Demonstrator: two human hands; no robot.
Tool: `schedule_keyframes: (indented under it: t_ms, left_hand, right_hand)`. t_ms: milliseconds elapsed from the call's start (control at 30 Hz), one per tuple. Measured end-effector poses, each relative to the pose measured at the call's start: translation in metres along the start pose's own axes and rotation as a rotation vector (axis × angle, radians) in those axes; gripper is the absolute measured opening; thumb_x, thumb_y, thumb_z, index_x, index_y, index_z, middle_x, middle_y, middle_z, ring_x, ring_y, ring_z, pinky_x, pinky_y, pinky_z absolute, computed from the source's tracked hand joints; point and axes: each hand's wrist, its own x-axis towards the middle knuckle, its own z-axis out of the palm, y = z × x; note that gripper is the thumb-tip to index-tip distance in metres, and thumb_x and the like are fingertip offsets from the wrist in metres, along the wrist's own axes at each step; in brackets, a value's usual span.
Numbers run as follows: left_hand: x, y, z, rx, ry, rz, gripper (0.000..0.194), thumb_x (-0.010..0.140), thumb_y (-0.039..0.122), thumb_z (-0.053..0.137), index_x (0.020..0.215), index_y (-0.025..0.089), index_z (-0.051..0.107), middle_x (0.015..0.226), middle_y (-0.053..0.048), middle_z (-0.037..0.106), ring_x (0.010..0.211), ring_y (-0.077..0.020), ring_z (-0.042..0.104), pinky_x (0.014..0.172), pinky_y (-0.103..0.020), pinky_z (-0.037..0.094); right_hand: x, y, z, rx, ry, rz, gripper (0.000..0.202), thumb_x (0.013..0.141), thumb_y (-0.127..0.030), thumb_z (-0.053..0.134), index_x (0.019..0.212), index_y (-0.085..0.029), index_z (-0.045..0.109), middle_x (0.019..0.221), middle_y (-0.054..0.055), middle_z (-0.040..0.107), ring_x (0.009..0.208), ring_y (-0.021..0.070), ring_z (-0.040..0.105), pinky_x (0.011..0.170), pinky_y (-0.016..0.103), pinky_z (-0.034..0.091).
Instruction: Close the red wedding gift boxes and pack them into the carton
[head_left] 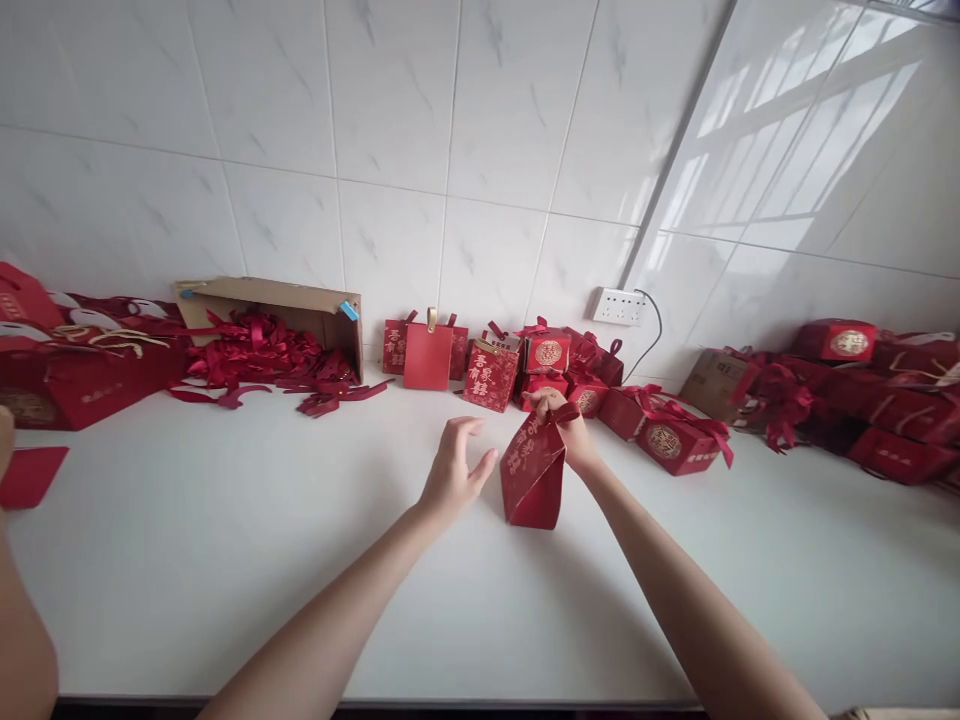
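A red folded gift box point(534, 475) with gold characters stands on the white table, its top narrowing to a ridge with a dark red ribbon loop point(566, 412). My right hand point(571, 435) grips the box near its top from the right and behind; some of the fingers are hidden by the box. My left hand point(454, 470) is just left of the box, apart from it, with fingers curved and thumb spread and nothing between them. Behind the hands stands another red box point(491, 376) with gold characters.
A cardboard box point(270, 292) on its side spills red ribbons point(262, 350). Red gift boxes point(679, 442) line the tiled wall, with more piled at right point(900, 400). A power strip point(619, 306) with a cable is on the wall. Another person's arm point(19, 620) enters at left.
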Motion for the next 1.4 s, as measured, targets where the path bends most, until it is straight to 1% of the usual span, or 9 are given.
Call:
schedule_keyframes:
  t_ms: [133, 233, 333, 467, 633, 800, 1067, 1300, 1400]
  left_hand:
    - [0.001, 0.008, 0.005, -0.283, -0.352, -0.282, 0.083, 0.062, 0.051, 0.076, 0.129, 0.019, 0.039, 0.133, -0.016, 0.049, 0.122, -0.0299, 0.048, 0.095, -0.042, 0.044]
    - [0.004, 0.019, 0.003, -0.532, -0.543, -0.426, 0.078, 0.051, 0.053, 0.082, 0.113, 0.016, 0.055, 0.11, -0.012, 0.064, 0.1, -0.0281, 0.061, 0.081, -0.036, 0.05]
    - [0.013, 0.019, -0.005, -0.531, -0.27, -0.604, 0.054, 0.05, 0.054, 0.082, 0.077, 0.012, 0.063, 0.068, -0.003, 0.064, 0.064, -0.018, 0.061, 0.059, -0.027, 0.049]
    - [0.035, 0.002, -0.023, -0.494, 0.502, -0.654, 0.045, 0.07, 0.057, 0.067, 0.079, 0.014, 0.06, 0.069, -0.001, 0.062, 0.063, -0.0122, 0.059, 0.057, -0.022, 0.049]
    - [0.051, -0.013, -0.05, -0.613, 1.035, -0.719, 0.032, 0.082, 0.044, 0.058, 0.094, 0.014, 0.06, 0.108, -0.009, 0.065, 0.087, -0.017, 0.065, 0.077, -0.032, 0.057]
    - [0.048, -0.015, -0.056, -0.613, 1.124, -0.847, 0.034, 0.082, 0.043, 0.058, 0.096, 0.011, 0.059, 0.113, -0.012, 0.063, 0.097, -0.0207, 0.065, 0.083, -0.036, 0.058]
    - [0.048, -0.018, -0.056, -0.642, 1.103, -0.863, 0.04, 0.082, 0.047, 0.055, 0.103, 0.014, 0.061, 0.115, -0.011, 0.063, 0.1, -0.0222, 0.065, 0.078, -0.033, 0.058]
    - [0.045, -0.02, -0.05, -0.675, 1.034, -0.831, 0.04, 0.085, 0.047, 0.049, 0.104, 0.014, 0.061, 0.114, -0.012, 0.063, 0.097, -0.0198, 0.065, 0.081, -0.031, 0.055]
    - [0.039, -0.014, -0.043, -0.533, 0.89, -0.698, 0.036, 0.08, 0.046, 0.055, 0.096, 0.014, 0.062, 0.098, -0.008, 0.067, 0.085, -0.0176, 0.065, 0.074, -0.028, 0.053]
  right_hand:
    - [-0.02, -0.028, 0.006, 0.215, -0.225, -0.081, 0.021, 0.077, -0.038, 0.057, 0.068, -0.02, 0.058, 0.097, 0.008, 0.065, 0.099, 0.0225, 0.062, 0.085, 0.036, 0.05]
    - [-0.03, -0.033, 0.017, 0.392, -0.246, -0.084, 0.04, 0.076, -0.043, 0.062, 0.108, -0.02, 0.059, 0.113, 0.011, 0.062, 0.108, 0.0245, 0.059, 0.09, 0.04, 0.05]
    - [-0.031, -0.013, 0.016, 0.37, -0.074, 0.053, 0.058, 0.079, -0.049, 0.059, 0.128, -0.02, 0.046, 0.122, 0.014, 0.059, 0.111, 0.0254, 0.058, 0.091, 0.045, 0.049]
    - [-0.037, 0.011, 0.009, 0.044, 0.01, 0.226, 0.048, 0.089, -0.046, 0.045, 0.127, -0.017, 0.05, 0.131, 0.016, 0.054, 0.121, 0.0266, 0.053, 0.103, 0.049, 0.039]
    - [-0.083, -0.037, 0.05, -0.124, -0.697, -0.051, 0.058, 0.09, -0.041, 0.046, 0.141, -0.014, 0.037, 0.149, 0.014, 0.032, 0.141, 0.0256, 0.025, 0.116, 0.048, 0.021]
    - [-0.108, -0.067, 0.083, -0.101, -1.002, -0.42, 0.057, 0.092, -0.04, 0.047, 0.143, -0.018, 0.034, 0.151, 0.009, 0.028, 0.142, 0.0177, 0.023, 0.118, 0.045, 0.002]
    - [-0.053, 0.001, 0.058, -0.496, -0.578, 0.128, 0.052, 0.094, -0.025, 0.035, 0.134, 0.007, 0.038, 0.144, 0.033, 0.028, 0.138, 0.0407, 0.024, 0.108, 0.067, 0.015]
    - [-0.089, -0.054, 0.105, -0.227, -0.873, -0.315, 0.05, 0.091, -0.037, 0.046, 0.136, -0.016, 0.043, 0.148, 0.013, 0.035, 0.138, 0.0224, 0.033, 0.116, 0.048, 0.019]
    - [-0.077, -0.038, 0.095, -0.25, -0.692, -0.151, 0.03, 0.086, -0.027, 0.052, 0.112, -0.017, 0.062, 0.128, 0.011, 0.058, 0.119, 0.0205, 0.055, 0.105, 0.034, 0.04]
